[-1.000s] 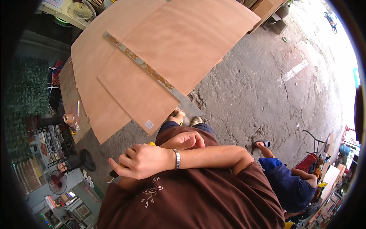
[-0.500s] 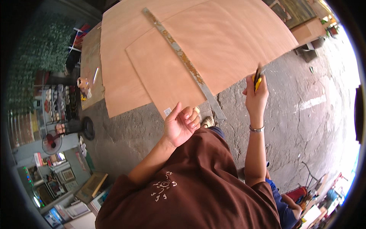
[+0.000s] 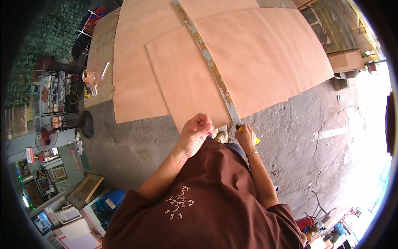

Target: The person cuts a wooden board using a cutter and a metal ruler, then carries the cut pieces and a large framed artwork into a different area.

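Observation:
My right hand [image 3: 247, 137] is closed on a yellow-and-black tool [image 3: 257, 140] at the near end of a long metal straightedge [image 3: 219, 79] with rusty patches. That bar lies lengthwise over pale plywood sheets [image 3: 273, 50]; a narrower sheet [image 3: 178, 83] overlaps a larger one underneath at left. My left hand [image 3: 195, 133] hangs in the air left of the bar's near end, fingers curled in, with nothing visible in them. My feet show partly below the sheets' near edge.
A worktable [image 3: 98, 94] with small items adjoins the sheets at left. Beyond are a shoe rack [image 3: 62, 91], a standing fan [image 3: 46, 137] and leaning frames [image 3: 85, 189]. Cracked concrete floor [image 3: 311, 116] runs rightward; stacked boards [image 3: 336, 25] are at back right; clutter lines the lower right.
My right hand, raised with the tool half a second ago, has come down to the straightedge's near end. My left hand's fingers have curled further. The view has turned, hiding most of the other person.

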### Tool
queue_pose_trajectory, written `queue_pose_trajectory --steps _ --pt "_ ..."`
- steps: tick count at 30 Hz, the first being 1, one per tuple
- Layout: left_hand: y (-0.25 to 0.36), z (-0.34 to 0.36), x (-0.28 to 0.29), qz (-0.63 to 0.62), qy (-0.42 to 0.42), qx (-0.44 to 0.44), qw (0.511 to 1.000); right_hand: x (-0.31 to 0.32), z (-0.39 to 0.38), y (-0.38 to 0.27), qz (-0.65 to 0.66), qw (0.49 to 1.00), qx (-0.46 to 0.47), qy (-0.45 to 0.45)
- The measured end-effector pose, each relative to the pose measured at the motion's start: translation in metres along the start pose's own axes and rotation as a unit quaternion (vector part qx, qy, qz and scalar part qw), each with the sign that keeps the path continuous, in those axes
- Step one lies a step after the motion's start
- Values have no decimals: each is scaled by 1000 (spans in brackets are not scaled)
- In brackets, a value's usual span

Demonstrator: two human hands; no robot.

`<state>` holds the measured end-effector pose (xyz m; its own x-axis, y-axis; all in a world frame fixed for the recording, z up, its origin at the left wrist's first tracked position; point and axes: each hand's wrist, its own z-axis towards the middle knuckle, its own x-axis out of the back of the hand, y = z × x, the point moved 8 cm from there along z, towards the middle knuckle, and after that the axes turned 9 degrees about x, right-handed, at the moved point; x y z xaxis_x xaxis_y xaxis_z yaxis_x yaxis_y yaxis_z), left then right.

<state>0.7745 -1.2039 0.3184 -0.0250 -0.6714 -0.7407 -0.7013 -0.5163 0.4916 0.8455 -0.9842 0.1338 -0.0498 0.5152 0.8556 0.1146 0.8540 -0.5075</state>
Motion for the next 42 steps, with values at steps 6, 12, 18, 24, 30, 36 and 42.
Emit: queue_pose_trajectory --steps 6,12,18,24,30,36,42 --pt "44 26 90 64 133 -133 980 46 22 16 -64 996 -44 -40" --pt "57 26 217 44 281 -253 925 105 63 43 -103 992 -47 -53" --pt "11 -46 329 217 616 -135 745 143 115 82 -140 989 42 -17" --pt "-22 -1 288 290 622 -99 720 153 179 122 -137 988 73 5" --pt "-73 -39 269 259 769 -85 578 176 229 127 -78 986 150 1" --pt "-99 -55 220 254 780 -149 552 211 241 123 -72 983 170 23" --pt "-196 -94 186 154 823 -184 515 219 225 123 -69 982 174 -7"
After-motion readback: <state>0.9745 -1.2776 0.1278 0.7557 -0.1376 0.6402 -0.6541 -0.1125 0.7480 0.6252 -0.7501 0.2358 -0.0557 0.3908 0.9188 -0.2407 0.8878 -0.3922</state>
